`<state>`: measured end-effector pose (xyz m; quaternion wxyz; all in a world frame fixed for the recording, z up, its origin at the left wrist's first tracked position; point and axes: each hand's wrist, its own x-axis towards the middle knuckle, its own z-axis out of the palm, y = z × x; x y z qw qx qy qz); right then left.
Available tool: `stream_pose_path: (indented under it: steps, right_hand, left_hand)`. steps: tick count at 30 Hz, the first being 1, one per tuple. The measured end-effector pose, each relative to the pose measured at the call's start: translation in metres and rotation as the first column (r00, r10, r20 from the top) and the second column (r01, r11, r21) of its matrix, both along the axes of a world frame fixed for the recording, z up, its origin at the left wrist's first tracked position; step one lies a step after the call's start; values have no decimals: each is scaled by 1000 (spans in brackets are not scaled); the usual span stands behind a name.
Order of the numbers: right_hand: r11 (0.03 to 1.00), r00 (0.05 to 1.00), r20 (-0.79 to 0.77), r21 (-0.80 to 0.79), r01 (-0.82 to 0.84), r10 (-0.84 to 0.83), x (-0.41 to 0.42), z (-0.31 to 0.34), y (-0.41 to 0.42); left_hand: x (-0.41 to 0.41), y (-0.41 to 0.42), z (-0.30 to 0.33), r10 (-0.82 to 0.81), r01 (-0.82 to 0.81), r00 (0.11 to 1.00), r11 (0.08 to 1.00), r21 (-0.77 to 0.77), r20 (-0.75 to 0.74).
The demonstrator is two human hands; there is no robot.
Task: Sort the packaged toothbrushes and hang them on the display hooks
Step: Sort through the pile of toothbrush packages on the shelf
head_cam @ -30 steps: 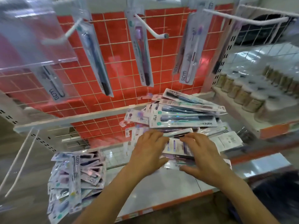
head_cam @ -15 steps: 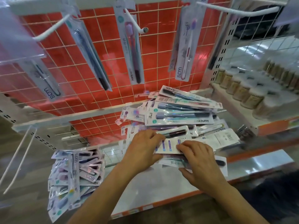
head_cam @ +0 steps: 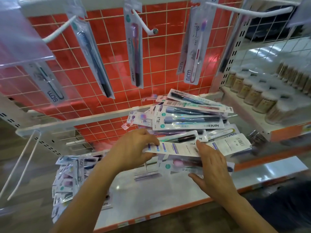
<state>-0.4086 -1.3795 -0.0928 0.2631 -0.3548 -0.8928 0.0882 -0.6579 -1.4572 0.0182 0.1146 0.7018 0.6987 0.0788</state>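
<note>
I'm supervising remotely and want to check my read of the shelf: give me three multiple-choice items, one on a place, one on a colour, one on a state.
1. Where does the second heap of packs lie?
A. at the left end of the shelf
B. on the jar shelf
C. on a hook

2. What colour is the panel behind the wire grid?
A. blue
B. red
C. green

3. What is the left hand doing?
A. hanging idle
B. touching a hook
C. gripping the white back-side pack

Answers: 1 A, the heap spills over the shelf's left end; 2 B, red shows through the wires; 3 C, its fingers curl round the pack's left end while the right hand lies over the packs beside it.
</note>
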Motion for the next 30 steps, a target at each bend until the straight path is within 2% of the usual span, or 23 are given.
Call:
stream_pose_path:
  steps: [5, 9, 14, 18, 30]
  right_hand:
    - [995, 995, -30, 19, -98, 98, -8, 1, -1]
    - [995, 993, -58, 30, -98, 99, -17, 10, -3]
    - [995, 983, -158, -13, -98, 95, -20, 25, -6]
    - [991, 975, -202, -75, -109, 93, -21, 40, -2]
    - [928, 977, -176, -331, -170, 116, -21, 31, 0]
  left_hand:
    - [-23, -11, 9, 61, -58, 998, 995, -80, 30]
    - [-32, -19, 16, 93, -82, 981, 994, -71, 171]
    - [-45, -30, 16, 122, -108, 960, 992, -70, 253]
    - [-50, -34, 14, 121, -107, 967, 991, -73, 224]
    - [-59, -33, 11, 166, -181, 979, 975, 127, 121]
